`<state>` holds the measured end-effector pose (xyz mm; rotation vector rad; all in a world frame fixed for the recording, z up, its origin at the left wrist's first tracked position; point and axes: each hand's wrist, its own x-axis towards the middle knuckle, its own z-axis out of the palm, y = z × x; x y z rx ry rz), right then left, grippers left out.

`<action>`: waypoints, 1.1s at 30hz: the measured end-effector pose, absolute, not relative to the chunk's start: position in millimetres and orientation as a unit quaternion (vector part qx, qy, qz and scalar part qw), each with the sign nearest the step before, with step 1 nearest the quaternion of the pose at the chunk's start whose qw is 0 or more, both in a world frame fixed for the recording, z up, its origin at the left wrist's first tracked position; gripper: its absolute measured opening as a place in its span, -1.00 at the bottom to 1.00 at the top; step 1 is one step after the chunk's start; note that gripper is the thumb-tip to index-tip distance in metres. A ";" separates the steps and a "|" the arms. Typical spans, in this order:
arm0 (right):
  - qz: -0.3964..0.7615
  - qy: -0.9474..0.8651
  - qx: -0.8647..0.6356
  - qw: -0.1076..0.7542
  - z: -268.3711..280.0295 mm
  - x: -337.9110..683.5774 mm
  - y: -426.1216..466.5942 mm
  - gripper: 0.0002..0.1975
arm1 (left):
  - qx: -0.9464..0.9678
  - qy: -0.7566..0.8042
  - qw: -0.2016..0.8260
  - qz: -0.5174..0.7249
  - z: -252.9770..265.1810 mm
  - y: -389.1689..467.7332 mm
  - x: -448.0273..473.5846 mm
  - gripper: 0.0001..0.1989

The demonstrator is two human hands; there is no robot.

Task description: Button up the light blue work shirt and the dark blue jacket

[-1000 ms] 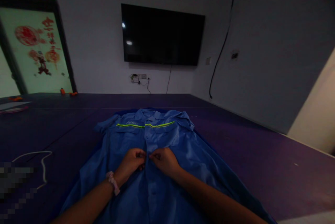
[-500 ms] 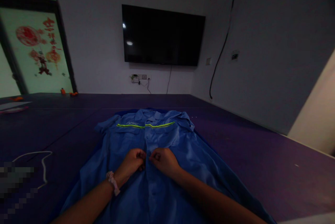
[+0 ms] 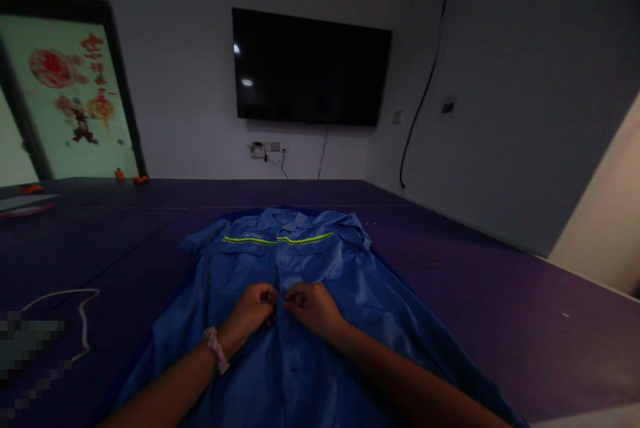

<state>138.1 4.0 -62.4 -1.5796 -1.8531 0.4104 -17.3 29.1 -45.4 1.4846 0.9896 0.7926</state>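
Observation:
A blue work shirt (image 3: 250, 355) with yellow-green stripes across the chest lies spread out, collar away from me. My left hand (image 3: 257, 308), with a pale scrunchie (image 3: 217, 351) on its wrist, is closed at the left edge of the front placket. Across the placket, my right hand (image 3: 310, 305) pinches the cloth with thumb and forefinger, close to the left fingertips. Buttons show along the placket above and below the hands. The bit of cloth between the fingertips is mostly hidden.
The shirt rests on a purple surface (image 3: 500, 288). A white cable (image 3: 84, 321) lies at the left. Small orange objects (image 3: 140, 179) sit by the glass door. A television (image 3: 313, 68) hangs on the far wall, and a black cable (image 3: 423, 101) dangles at the right.
Both hands keep nearly the same place on the placket. The right fingertips have shifted very slightly; the shirt lies as before.

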 end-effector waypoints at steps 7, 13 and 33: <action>0.167 -0.702 -0.611 0.326 -59.2 137.4 2.3 -0.83 | 0.630 0.424 0.557 0.337 -46.1 29.6 -16.9 -0.78; 0.163 -0.702 -0.616 0.319 -56.3 136.3 0.4 -0.85 | 0.633 0.425 0.554 0.334 -46.3 29.7 -16.6 -0.80; 0.163 -0.715 -0.587 0.343 -60.1 137.0 1.7 -0.89 | 0.623 0.431 0.555 0.343 -45.2 29.2 -15.8 -0.74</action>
